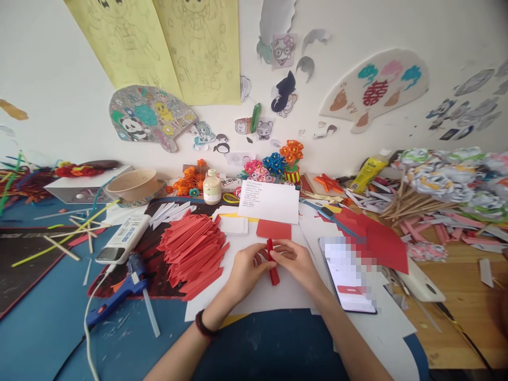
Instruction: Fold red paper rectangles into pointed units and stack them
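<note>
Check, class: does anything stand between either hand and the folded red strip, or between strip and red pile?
Nothing visible separates the left hand or right hand from the folded red strip; both hold it. The left hand itself lies between strip and red pile.

Looks like matt paper in the folded red strip (274, 276) towards six o'clock and in the heap of red strips (194, 251) at eight. Shows smooth plastic on the glue gun (115, 301) beyond, a glossy, glasslike face on the phone (343, 272) at four, and wood grain on the bench (468, 317) past that.
</note>
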Available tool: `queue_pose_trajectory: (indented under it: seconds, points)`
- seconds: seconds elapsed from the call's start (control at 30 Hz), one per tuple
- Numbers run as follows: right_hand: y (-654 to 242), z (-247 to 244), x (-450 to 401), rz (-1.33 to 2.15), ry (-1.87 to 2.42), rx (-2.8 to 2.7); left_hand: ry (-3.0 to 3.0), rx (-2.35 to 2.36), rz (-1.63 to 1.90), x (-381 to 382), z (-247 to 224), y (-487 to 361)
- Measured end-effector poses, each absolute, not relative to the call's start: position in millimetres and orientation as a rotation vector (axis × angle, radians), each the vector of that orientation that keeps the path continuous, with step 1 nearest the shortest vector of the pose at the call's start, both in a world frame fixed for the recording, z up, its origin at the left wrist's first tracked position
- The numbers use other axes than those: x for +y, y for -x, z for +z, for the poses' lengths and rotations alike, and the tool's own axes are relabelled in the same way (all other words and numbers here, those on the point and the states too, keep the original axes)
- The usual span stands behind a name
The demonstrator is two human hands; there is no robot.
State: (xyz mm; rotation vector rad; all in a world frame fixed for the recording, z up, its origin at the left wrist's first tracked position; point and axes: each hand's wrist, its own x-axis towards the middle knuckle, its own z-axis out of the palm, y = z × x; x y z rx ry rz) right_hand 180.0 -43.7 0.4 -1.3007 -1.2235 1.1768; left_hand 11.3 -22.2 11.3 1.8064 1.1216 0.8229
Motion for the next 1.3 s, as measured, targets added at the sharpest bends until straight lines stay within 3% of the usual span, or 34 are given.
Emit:
queue_pose_trajectory:
  seconds: [0.33, 0.7, 0.97, 1.3]
  points:
    - [-180.9, -2.4, -49.7, 1.008, 1.444, -1.445, -1.918, 1.370, 0.811, -13.2, 3.6, -10.5]
    - [-162.4, -27.0, -66.1, -0.081, 1.795, -1.904, -2.679, 1.608, 0.681, -18.8, -8.6, -9.0]
    - [-164.2, -29.8, -65.8, -0.057, 1.794, -2.020, -2.952, 1.226, 0.604, -17.9, -8.3, 3.9]
    - [-163.2, -28.5, -64.7, -0.092, 1.815, -2.054, -2.930, 1.213, 0.558, -19.2, -2.7, 5.7]
